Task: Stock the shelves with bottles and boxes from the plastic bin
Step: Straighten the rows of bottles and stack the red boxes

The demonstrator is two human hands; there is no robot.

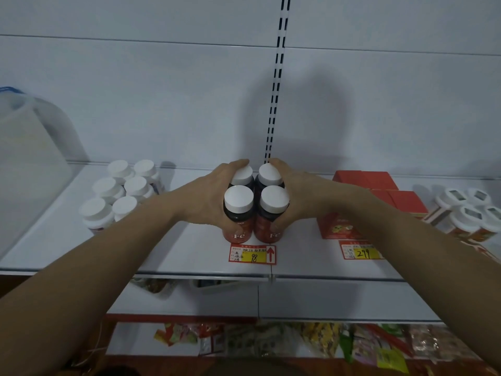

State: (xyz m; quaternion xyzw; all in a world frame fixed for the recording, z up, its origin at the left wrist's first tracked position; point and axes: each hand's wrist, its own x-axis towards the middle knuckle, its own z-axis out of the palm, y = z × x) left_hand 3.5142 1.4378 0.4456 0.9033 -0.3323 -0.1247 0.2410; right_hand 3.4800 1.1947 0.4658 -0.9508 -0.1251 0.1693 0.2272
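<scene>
Several dark bottles with white caps and red "Fe" labels [238, 210] stand in a tight square block on the white shelf [189, 253], just behind the price tag marked 98 [252, 255]. My left hand [214, 196] wraps the block's left side, fingers curled over the back left cap. My right hand [298, 194] wraps its right side the same way. Both hands press the bottles together. The translucent plastic bin [29, 164] sits at the far left of the shelf.
A group of white-capped bottles [122, 191] stands left of my hands. Red boxes [379, 196] are stacked to the right, behind a tag marked 299 [363, 251]. More white-lidded bottles [469, 215] stand at the far right. Lower shelves hold bagged goods [271, 343].
</scene>
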